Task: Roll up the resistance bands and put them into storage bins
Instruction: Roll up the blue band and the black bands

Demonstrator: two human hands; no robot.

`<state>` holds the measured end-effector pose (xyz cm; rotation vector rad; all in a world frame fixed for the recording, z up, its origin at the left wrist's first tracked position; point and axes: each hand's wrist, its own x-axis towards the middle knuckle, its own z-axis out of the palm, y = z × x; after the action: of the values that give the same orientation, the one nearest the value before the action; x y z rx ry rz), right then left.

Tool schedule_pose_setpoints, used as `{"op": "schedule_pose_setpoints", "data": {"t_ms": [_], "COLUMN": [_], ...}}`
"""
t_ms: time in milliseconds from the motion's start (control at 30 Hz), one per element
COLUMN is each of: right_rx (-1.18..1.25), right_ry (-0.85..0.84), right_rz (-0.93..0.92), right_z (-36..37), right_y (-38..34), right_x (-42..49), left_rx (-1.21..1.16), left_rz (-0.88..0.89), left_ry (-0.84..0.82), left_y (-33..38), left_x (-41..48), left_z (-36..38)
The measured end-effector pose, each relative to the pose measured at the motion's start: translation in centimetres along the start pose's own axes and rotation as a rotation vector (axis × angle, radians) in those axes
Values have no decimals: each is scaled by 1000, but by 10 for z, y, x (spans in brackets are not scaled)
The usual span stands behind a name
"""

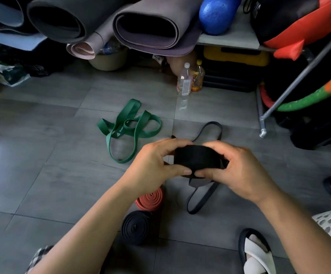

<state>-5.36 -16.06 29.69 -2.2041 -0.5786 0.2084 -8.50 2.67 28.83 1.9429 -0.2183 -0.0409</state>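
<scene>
Looking down from the head view, both hands meet above the tiled floor [52, 155] on a partly rolled black band [197, 157]. The left hand [156, 163] pinches the roll's left side, thumb below and fingers curled over the top. The right hand [237, 171] grips its right side the same way, and the two thumbs nearly touch under the roll. The band's unrolled length hangs to the floor and loops out beyond the hands. A green band [129, 129] lies loose and tangled on the floor beyond the left hand. Below the left wrist, an orange rolled band [150, 198] and a dark rolled band [136, 226] sit just beside each other on the floor. Two bottles [184, 80] stand farther back, under rolled mats [150, 26].
</scene>
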Motion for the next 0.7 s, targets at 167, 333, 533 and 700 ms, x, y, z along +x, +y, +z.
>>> {"op": "schedule_pose_setpoints", "data": {"t_ms": [167,333,533,700], "right_rx": [451,588,-161,-72], "right_ry": [17,71,39,-4], "right_rz": [-15,-1,15,-4], "right_z": [-7,1,-3,4], "right_y": [8,4,-2,0], "right_x": [6,8,1,-2], "left_rx": [-669,-962,-70,-12], "left_rz": [-102,-159,-79,-85], "left_ry": [110,121,-21,73], "left_y": [14,14,-6,-6], "left_x": [-2,-3,1,-1], "left_z": [-6,2,-9,-1]}}
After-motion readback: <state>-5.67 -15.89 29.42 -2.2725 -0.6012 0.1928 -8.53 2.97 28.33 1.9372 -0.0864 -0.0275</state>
